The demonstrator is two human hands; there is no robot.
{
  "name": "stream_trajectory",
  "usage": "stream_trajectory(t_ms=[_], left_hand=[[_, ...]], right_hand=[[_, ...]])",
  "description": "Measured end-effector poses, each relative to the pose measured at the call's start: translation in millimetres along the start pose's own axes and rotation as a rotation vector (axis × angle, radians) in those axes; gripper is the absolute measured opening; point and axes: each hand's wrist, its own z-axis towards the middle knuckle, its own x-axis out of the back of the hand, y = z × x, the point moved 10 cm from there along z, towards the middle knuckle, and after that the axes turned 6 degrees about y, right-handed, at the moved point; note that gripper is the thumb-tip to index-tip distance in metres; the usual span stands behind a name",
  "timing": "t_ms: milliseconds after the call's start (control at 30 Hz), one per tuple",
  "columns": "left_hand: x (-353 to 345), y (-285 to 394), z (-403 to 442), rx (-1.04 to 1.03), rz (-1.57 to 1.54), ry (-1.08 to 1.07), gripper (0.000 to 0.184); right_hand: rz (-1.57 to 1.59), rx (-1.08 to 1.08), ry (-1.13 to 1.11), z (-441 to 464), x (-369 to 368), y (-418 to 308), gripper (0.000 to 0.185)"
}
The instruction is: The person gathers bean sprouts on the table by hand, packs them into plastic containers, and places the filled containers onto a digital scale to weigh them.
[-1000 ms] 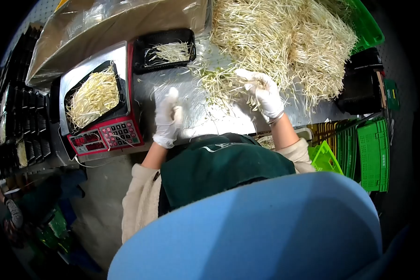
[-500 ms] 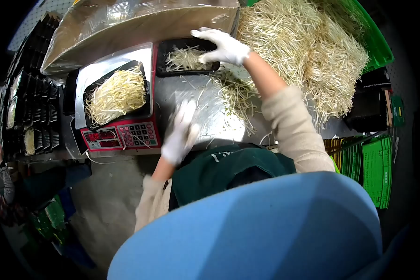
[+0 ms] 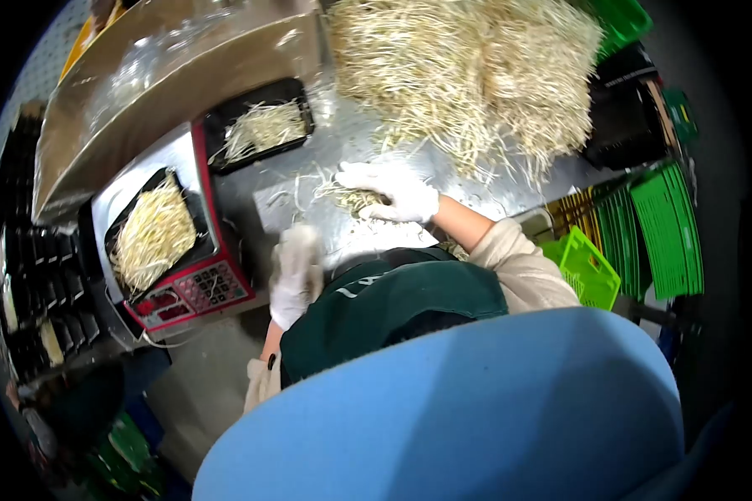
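Observation:
My right hand (image 3: 397, 196), in a white glove, is low over the metal table, its thumb and fingers curved around a small clump of bean sprouts (image 3: 353, 199). To its left my gloved left hand (image 3: 294, 274) is at the table's near edge, its fingers smeared by motion; nothing shows in it. A black tray (image 3: 305, 104) with a thin layer of sprouts lies beyond my hands. On the red scale (image 3: 194, 296) rests another black tray (image 3: 199, 225), heaped with sprouts (image 3: 154, 234).
A large sprout pile (image 3: 468, 75) covers the table's far right. Behind the scale stands a plastic-lined cardboard box (image 3: 175, 96). Stacked black trays (image 3: 54, 280) fill the left side. Green crates (image 3: 664, 230) stand at the right. Another person's arm (image 3: 38, 426) shows at the lower left.
My right hand has left the tray and come down to the loose sprouts near me. The view has turned, so the scale and trays appear farther left.

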Motion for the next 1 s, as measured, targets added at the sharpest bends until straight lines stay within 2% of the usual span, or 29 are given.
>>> stream_trajectory(t_ms=[33,67,100,133,167,200,233,267,333,367,400,467,533,567,633,667,733,767,800,833,867,900,933,967,1000], left_hand=[[-32.0,-2.1,7.3,-0.116,0.273,-0.254,0.062],[-43.7,-7.6,17.8,-0.132,0.263,-0.261,0.062],[-39.4,-21.5,29.7,-0.079,0.462,-0.095,0.066],[-31.0,-30.5,40.5,-0.022,0.659,0.076,0.07],[-22.3,-41.5,58.4,0.18,0.656,0.125,0.075],[-14.3,-52.1,73.5,0.382,0.651,0.174,0.08],[-19.6,-64.2,85.1,0.392,0.712,0.161,0.084],[-34.2,-74.0,93.0,0.315,0.597,0.123,0.081],[-78.3,-43.9,105.0,0.066,0.218,-0.028,0.075],[-95.1,-20.6,107.0,0.008,0.187,-0.13,0.073],[-111.5,2.0,106.3,-0.052,0.156,-0.237,0.071],[-123.8,10.9,98.3,-0.093,0.121,-0.318,0.074],[-111.3,20.1,91.9,0.0,-0.161,-0.36,0.083],[-106.3,5.8,82.1,-0.065,0.012,-0.373,0.098],[-78.0,4.9,64.7,0.164,0.3,-0.49,0.116],[-68.1,-2.4,54.7,0.191,0.405,-0.474,0.121],[-86.4,-11.2,44.7,0.204,0.492,-0.51,0.116],[-104.7,-12.0,46.5,0.108,0.402,-0.445,0.11],[-118.3,-4.0,50.9,0.013,0.31,-0.38,0.105],[-124.0,23.4,64.8,-0.062,0.48,-0.332,0.089],[-148.6,28.3,66.8,0.0,0.244,-0.366,0.081],[-174.9,33.8,67.4,0.061,0.006,-0.401,0.074],[-207.9,50.9,62.0,0.033,-0.03,-0.533,0.055],[-216.3,94.1,76.4,-0.111,-0.005,-0.602,0.048],[-222.6,139.1,76.5,-0.076,-0.171,-0.985,0.048]], right_hand=[[0.004,0.01,0.162,-9.0,34.4,-10.6,0.048],[0.069,-0.1,0.278,-26.7,63.6,1.4,0.044],[0.125,-0.285,0.4,-58.5,83.4,40.1,0.042],[-0.232,-0.33,0.566,-87.9,122.9,48.5,0.046],[-0.262,-0.412,0.69,-114.8,148.7,56.9,0.044],[-0.476,-0.458,0.755,-146.3,170.1,66.7,0.05],[-0.518,-0.643,0.757,-169.5,166.0,77.6,0.055],[-0.557,-0.823,0.751,-194.1,159.6,85.2,0.059],[-0.49,-0.688,0.481,-158.9,116.8,63.2,0.069],[-0.417,-0.607,0.386,-142.0,90.4,51.3,0.073],[-0.489,-0.286,0.483,-131.0,66.2,29.8,0.071],[-0.152,-0.234,0.428,-93.9,45.6,6.8,0.071],[0.137,-0.327,0.462,-71.8,48.7,16.3,0.073],[0.081,-0.33,0.449,-64.4,54.7,26.3,0.072],[-0.064,-0.286,0.426,-46.2,70.4,36.1,0.069],[-0.064,-0.293,0.436,-42.5,67.3,37.4,0.069],[-0.255,-0.237,0.226,-25.6,35.2,33.6,0.067],[-0.236,-0.214,0.18,-19.8,22.4,31.3,0.065],[-0.105,-0.143,0.225,-21.7,18.2,23.5,0.059],[-0.071,-0.189,0.243,-30.7,15.5,26.9,0.055],[-0.039,-0.239,0.261,-44.2,18.1,30.7,0.053],[0.015,-0.379,0.249,-66.9,28.3,40.7,0.05],[0.067,-0.518,0.238,-98.8,43.2,49.4,0.048],[0.041,-0.52,0.25,-131.1,63.4,46.8,0.047],[-0.079,-0.824,0.111,-187.2,77.9,57.2,0.042]])
